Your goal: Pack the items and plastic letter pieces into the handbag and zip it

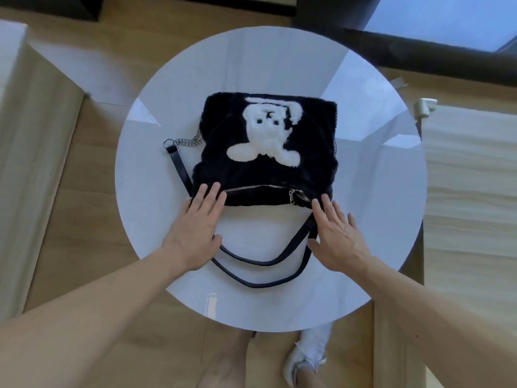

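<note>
Nearest the camera, a white slipper (307,357) lies on the wood floor (84,219) under the near rim of the round white desk (363,219). Both hands are flat and spread, holding nothing. Left hand (195,231) rests palm-down over the black strap (260,264), its fingertips (215,187) touching the near left corner of the handbag. Right hand (335,233) rests palm-down over the strap's right end, fingertips at the bag's near right corner. The black plush handbag (268,169) lies flat mid-desk, opening toward the person. Zipper (251,187) closed over most of its length; pull tab (291,196) hangs near the right end. White bear motif (265,130) faces up. Chain (184,141) with ring at bag's left side.
</note>
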{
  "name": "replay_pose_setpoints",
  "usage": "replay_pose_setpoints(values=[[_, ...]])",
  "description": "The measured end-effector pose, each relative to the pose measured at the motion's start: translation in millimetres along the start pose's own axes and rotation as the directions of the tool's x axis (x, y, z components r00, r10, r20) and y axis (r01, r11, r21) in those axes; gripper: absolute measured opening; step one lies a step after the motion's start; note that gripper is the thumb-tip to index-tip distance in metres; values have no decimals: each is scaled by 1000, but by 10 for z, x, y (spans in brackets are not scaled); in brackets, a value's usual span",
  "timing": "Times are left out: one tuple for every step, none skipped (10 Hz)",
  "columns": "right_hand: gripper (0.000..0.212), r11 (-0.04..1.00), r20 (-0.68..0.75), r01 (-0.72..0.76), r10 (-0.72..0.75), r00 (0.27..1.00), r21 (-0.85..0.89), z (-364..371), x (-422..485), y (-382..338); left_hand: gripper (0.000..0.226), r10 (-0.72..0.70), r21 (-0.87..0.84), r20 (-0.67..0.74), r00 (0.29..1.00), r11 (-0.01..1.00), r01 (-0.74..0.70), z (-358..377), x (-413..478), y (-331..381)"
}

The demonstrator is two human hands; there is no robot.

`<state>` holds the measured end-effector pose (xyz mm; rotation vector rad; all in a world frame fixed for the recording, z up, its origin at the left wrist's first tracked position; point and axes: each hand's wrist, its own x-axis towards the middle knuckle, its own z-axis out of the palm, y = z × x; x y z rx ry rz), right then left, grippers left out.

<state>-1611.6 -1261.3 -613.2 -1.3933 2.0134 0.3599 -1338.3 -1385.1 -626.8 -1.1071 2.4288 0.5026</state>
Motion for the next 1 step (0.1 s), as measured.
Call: replay_pose_setpoints(values=[[81, 996, -28, -52, 54, 998, 76, -80, -250, -45, 78, -28, -67, -39, 999, 997, 25, -48, -320, 38]])
